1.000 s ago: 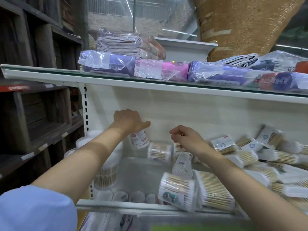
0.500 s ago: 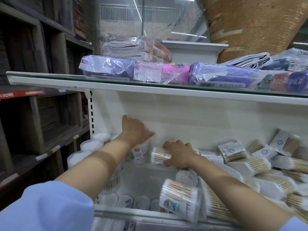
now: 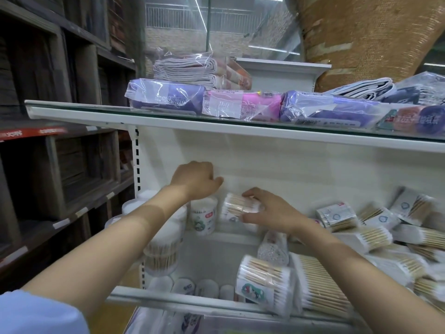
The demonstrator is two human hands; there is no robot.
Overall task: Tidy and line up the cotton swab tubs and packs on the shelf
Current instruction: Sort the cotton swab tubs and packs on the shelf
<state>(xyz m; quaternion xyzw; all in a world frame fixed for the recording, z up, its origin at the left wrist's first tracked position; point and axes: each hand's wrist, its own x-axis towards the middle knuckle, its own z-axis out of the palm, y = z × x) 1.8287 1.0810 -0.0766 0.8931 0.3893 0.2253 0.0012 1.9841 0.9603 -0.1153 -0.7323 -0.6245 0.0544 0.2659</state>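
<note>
My left hand [image 3: 195,180] rests on top of an upright white swab tub [image 3: 203,219] with a green and red label, at the back left of the white shelf [image 3: 204,300]. Its fingers are curled over the lid. My right hand [image 3: 267,210] grips a clear tub of wooden-stick swabs [image 3: 237,207] lying on its side next to that tub. More upright tubs [image 3: 163,251] stand at the left. A jumble of swab packs [image 3: 368,237] lies on the right. A big tub [image 3: 263,285] lies on its side at the front.
An upper glass shelf [image 3: 96,109] carries purple and pink plastic-wrapped packs [image 3: 240,106] and folded cloths. Dark wooden shelving [image 3: 60,165] stands to the left. Small round tubs [image 3: 190,286] line the front rail.
The left hand has set the labelled tub upright at the back and stays on its lid. The right hand has closed round the lying tub and drawn it toward the upright one.
</note>
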